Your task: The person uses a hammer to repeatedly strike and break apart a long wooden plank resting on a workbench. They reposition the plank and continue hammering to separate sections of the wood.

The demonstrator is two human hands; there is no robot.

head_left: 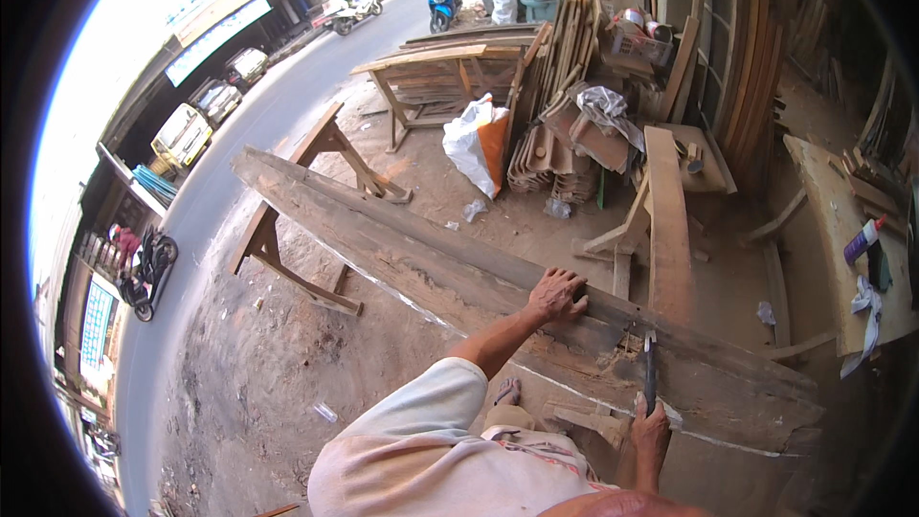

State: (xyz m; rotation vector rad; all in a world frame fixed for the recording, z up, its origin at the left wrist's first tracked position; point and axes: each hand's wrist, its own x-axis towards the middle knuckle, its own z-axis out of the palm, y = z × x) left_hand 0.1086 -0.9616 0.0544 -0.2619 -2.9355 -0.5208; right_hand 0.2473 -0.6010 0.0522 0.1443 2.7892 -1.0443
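Note:
A long weathered wooden beam (412, 263) lies slantwise before me, its far left end over a wooden sawhorse (325, 148). My left hand (557, 295) rests on its upper face, fingers apart, holding nothing. My right hand (651, 424) is closed round the dark handle of a hammer (650, 373). The hammer's small metal head is over the beam, beside a rough, splintered patch (624, 352); I cannot tell whether it touches the wood.
At the right stands a work table (831, 230) with a glue bottle (863, 241) on it. Stacked boards (565, 57), a white-and-orange sack (476, 139) and a wooden bench (668, 220) lie beyond the beam. A road (230, 124) with vehicles runs along the left.

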